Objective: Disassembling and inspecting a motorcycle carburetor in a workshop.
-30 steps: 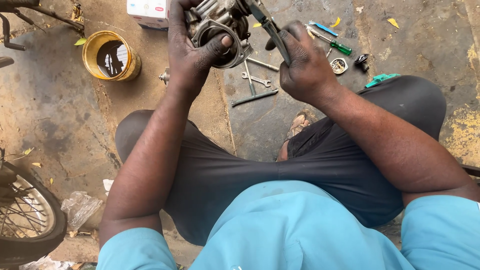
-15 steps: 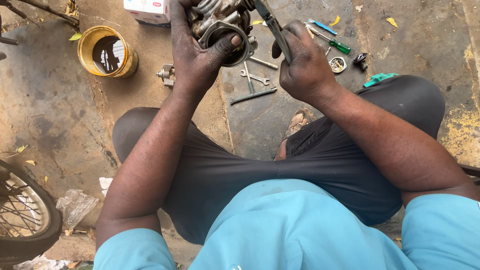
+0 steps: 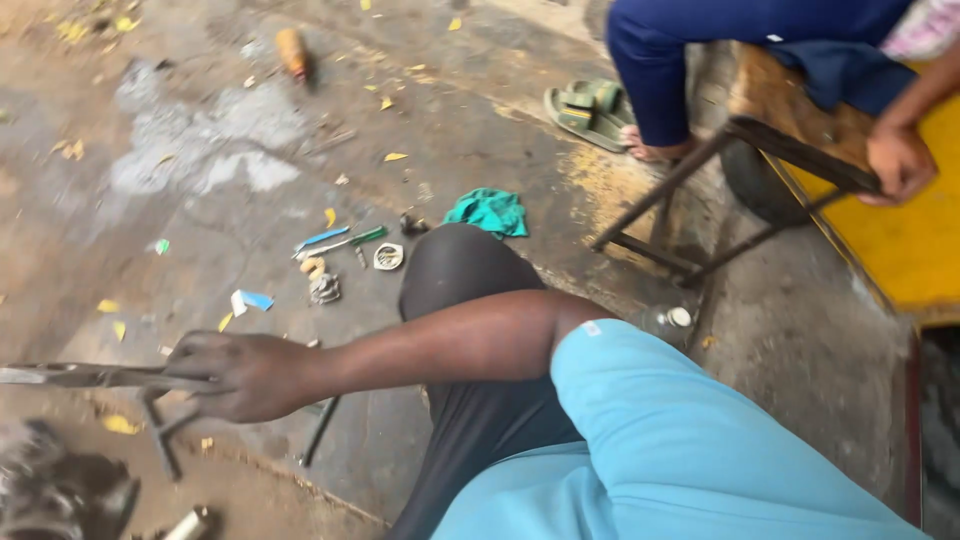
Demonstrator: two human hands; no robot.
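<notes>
My right hand (image 3: 250, 375) grips long-handled pliers (image 3: 90, 376) out over the concrete floor (image 3: 200, 150), apart from the blurred engine part (image 3: 55, 490) at the floor's lower left edge, so that work looks unfinished; my left hand is unseen.

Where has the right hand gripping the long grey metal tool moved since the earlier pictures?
Yes, it moved. The right hand, shut on the long grey metal tool, has swung leftward, away from the green-handled screwdriver it was beside.
</notes>
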